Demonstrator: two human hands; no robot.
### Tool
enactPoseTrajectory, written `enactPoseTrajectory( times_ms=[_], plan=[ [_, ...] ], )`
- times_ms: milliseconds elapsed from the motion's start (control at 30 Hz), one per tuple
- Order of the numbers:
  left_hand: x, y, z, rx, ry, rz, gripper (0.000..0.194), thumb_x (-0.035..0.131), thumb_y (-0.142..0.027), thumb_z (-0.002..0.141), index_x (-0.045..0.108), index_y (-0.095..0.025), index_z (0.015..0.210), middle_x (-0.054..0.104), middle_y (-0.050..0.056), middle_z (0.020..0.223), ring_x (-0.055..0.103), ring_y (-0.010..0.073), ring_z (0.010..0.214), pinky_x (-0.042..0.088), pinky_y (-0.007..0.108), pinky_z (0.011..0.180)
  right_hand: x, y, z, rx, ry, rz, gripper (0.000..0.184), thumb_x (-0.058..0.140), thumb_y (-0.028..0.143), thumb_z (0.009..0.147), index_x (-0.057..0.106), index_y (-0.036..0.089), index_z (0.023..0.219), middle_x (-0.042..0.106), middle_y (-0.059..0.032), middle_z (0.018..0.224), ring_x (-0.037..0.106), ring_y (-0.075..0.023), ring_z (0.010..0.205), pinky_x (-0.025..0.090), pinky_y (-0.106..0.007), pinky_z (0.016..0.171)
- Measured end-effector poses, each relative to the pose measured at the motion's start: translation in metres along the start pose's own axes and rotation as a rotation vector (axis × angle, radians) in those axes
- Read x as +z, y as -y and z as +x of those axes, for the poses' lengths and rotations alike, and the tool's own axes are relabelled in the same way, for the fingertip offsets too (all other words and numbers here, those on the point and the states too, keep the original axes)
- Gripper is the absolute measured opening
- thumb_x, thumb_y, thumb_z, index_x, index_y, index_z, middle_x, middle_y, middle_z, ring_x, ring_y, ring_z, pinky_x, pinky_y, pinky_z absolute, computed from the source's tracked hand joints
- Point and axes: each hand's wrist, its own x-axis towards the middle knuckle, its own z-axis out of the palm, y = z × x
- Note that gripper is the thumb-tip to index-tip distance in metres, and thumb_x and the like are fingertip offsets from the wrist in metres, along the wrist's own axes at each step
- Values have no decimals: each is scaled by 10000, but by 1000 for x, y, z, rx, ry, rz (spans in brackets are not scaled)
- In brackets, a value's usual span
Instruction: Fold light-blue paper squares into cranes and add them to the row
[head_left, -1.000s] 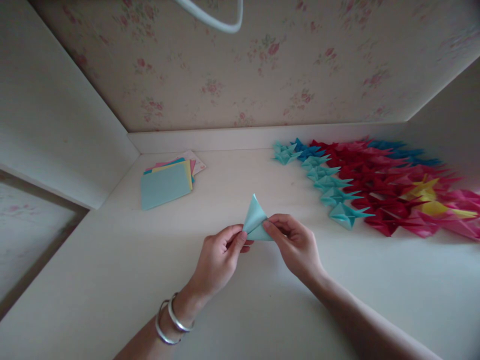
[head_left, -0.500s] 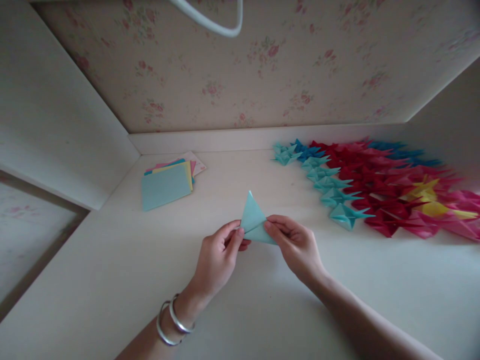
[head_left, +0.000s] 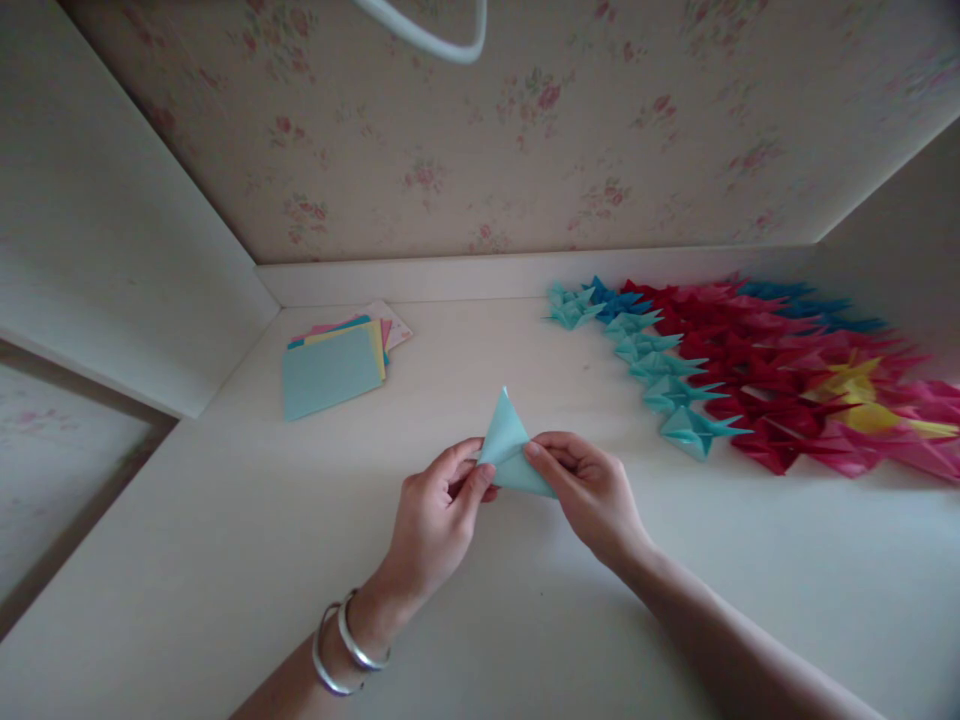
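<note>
A light turquoise folded paper [head_left: 507, 428] is held between my two hands just above the white desk. One pointed corner sticks up and away from me, and a crease crosses its middle. My left hand [head_left: 439, 505] pinches its left edge between thumb and fingers. On the other side, my right hand [head_left: 589, 485] pinches the right edge, thumb on top. Part of the paper's lower right corner is hidden by the right hand. Two silver bangles [head_left: 349, 645] circle my left wrist.
A stack of coloured paper sheets [head_left: 330, 373], turquoise on top, lies at the back left of the desk [head_left: 480, 620]. Rows of folded paper pieces [head_left: 757, 375] in turquoise, red, pink, blue and yellow fill the right side. A white cable [head_left: 442, 45] hangs before the floral wall.
The paper has tilted slightly, its top point shifting a little right and down. My left thumb has moved slightly right and down over the paper. Both hands keep their pinch.
</note>
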Motion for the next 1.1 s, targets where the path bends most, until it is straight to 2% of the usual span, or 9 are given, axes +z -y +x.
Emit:
enactPoseTrajectory(
  times_ms=[200,300,467,600,733,900,1000,1100],
  plan=[
    [0,2,2,-37,-35,-89,330,645,-382,892,648,-195,1164,785,61,937,752,220,773,610,302,731,0,2,-1,39,99,88,313,702,468,805,736,185,935,763,-68,852,697,-208,765,541,-296,666],
    [0,2,3,-48,-27,-117,318,651,-382,887,657,-194,1143,785,61,956,752,222,795,608,303,744,-1,4,-2,45,126,81,286,693,448,819,746,183,915,757,-57,843,684,-196,753,524,-284,662],
    [-1,1,4,-69,-9,-120,222,647,-382,892,649,-181,987,782,71,920,748,206,775,601,287,738,-2,4,-2,22,107,-41,287,646,440,852,729,165,851,713,-45,771,619,-176,690,456,-264,601],
    [0,0,2,3,-5,-9,199,627,-364,905,668,-197,1007,772,63,914,741,210,799,588,280,743,-2,2,-1,-13,112,-97,312,608,453,877,718,163,848,676,-36,737,583,-169,664,422,-257,572],
    [1,0,-1,56,-74,27,211,648,-358,889,679,-213,1039,776,54,890,744,216,783,590,279,730,-2,1,-1,-14,112,-119,346,581,481,893,708,168,820,643,-24,691,545,-155,613,383,-249,527],
    [0,2,-2,118,-131,67,286,662,-335,883,669,-230,1149,782,50,899,748,200,724,601,273,699,-2,1,-1,-13,127,-114,348,572,488,900,708,174,837,656,-32,713,551,-162,629,390,-251,541],
    [-1,2,-1,191,-105,110,197,647,-306,893,745,-241,1052,783,52,899,741,190,710,594,270,690,-1,1,-1,-4,123,-114,357,571,493,898,712,172,830,660,-37,721,551,-166,640,388,-256,551],
    [-2,0,0,148,-68,108,170,648,-308,893,776,-242,985,788,51,890,743,195,712,593,271,681,-2,2,-1,18,119,-121,373,571,503,892,718,168,820,636,-29,687,521,-159,608,356,-254,524]
  ],
)
